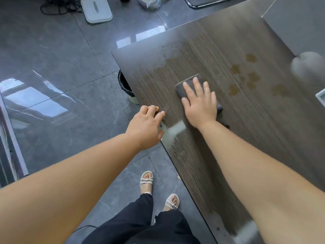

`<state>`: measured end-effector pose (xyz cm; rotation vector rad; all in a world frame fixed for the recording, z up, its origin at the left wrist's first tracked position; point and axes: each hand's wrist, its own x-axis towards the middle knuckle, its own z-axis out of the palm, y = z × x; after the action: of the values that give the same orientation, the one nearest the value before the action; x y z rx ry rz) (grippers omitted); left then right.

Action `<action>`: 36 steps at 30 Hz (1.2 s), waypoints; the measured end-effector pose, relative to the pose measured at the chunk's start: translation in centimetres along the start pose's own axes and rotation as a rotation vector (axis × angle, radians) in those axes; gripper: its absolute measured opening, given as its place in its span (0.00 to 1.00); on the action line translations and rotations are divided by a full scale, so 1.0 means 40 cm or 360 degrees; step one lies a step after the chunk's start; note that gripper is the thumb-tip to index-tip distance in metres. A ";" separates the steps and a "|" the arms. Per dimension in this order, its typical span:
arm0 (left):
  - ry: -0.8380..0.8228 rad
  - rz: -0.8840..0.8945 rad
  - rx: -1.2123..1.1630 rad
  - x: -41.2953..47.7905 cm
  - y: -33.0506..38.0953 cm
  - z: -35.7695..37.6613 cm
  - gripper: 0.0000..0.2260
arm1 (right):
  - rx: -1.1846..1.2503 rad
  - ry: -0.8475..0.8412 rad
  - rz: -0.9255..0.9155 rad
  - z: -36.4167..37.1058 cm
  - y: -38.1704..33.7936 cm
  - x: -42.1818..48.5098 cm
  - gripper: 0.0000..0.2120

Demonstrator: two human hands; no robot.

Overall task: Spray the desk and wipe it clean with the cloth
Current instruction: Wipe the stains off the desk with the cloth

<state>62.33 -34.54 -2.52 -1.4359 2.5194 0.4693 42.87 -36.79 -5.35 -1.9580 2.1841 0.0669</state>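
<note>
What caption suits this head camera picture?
Right hand presses grey cloth on streaked desk; left hand rests at its edge.

no text, label, brand, number or sign can be read anywhere in this view.
</note>
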 end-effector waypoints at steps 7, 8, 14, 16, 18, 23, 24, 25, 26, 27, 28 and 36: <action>-0.0005 0.0062 0.0130 0.007 0.003 -0.011 0.27 | 0.0052 0.0202 0.0161 0.056 -0.054 -0.147 0.25; 0.0002 0.0072 0.0154 0.010 0.004 -0.013 0.27 | 0.0055 0.0194 0.0081 0.056 -0.071 -0.143 0.25; -0.0011 0.0071 0.0227 0.017 0.006 -0.013 0.24 | 0.0044 0.0019 0.0196 -0.010 -0.008 0.067 0.24; -0.0018 0.0067 0.0210 0.019 0.008 -0.012 0.24 | 0.0072 0.0068 0.0349 -0.008 0.019 0.043 0.24; 0.0004 0.0056 0.0181 0.021 0.010 -0.015 0.23 | 0.0069 0.0156 0.0407 0.022 0.007 -0.038 0.24; 0.0053 -0.0027 0.0044 0.016 0.016 -0.022 0.23 | 0.0061 0.0116 0.0102 0.041 -0.092 -0.098 0.25; 0.0048 -0.0029 0.0033 0.015 0.014 -0.022 0.23 | 0.0031 0.0063 0.0009 0.030 -0.094 -0.056 0.24; 0.0036 -0.0030 0.0029 0.016 0.015 -0.024 0.23 | 0.0017 0.0008 -0.0040 0.013 -0.085 -0.009 0.23; 0.0021 -0.0043 0.0022 0.019 0.014 -0.027 0.23 | 0.0017 -0.0017 -0.0045 -0.002 -0.068 0.039 0.23; 0.0004 -0.0060 0.0010 0.020 0.013 -0.030 0.23 | 0.0015 -0.0034 -0.0001 -0.017 -0.044 0.079 0.23; -0.0004 -0.0074 -0.0003 0.023 0.012 -0.034 0.22 | 0.0022 -0.0033 0.0075 -0.026 -0.017 0.106 0.23; 0.0069 -0.0143 -0.0101 0.038 0.007 -0.051 0.16 | 0.0039 0.0221 0.0116 0.046 -0.058 -0.068 0.24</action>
<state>61.26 -36.36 -1.08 -1.5912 2.4815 0.5117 45.65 -34.10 -6.42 -1.9235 2.3309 -0.0867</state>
